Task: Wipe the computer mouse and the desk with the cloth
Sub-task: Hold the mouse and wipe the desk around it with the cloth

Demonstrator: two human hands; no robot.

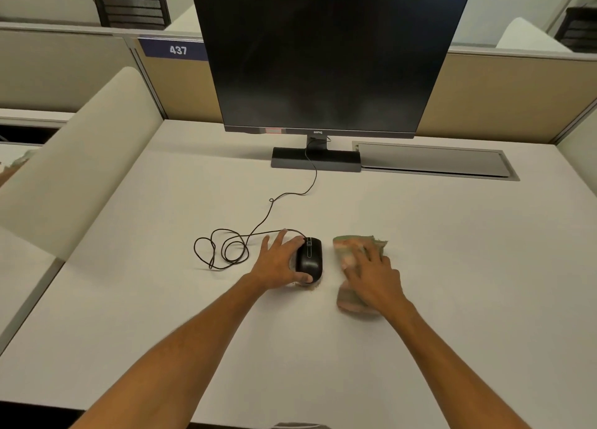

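A black wired computer mouse [309,259] rests on the white desk [161,315], near its middle. My left hand [277,262] grips the mouse from its left side, thumb at the near end and fingers at the far end. Just to the right, my right hand [371,273] lies flat, fingers spread, pressing a crumpled greenish-pink cloth [350,299] onto the desk. The cloth shows beyond my fingertips and below my palm; it looks motion-blurred. Mouse and cloth are a small gap apart.
The mouse cable [226,247] coils left of the mouse and runs back to a dark monitor [323,60] on its stand [315,160]. A grey cable hatch [433,160] sits at the back right. Cubicle partitions [80,160] border the desk.
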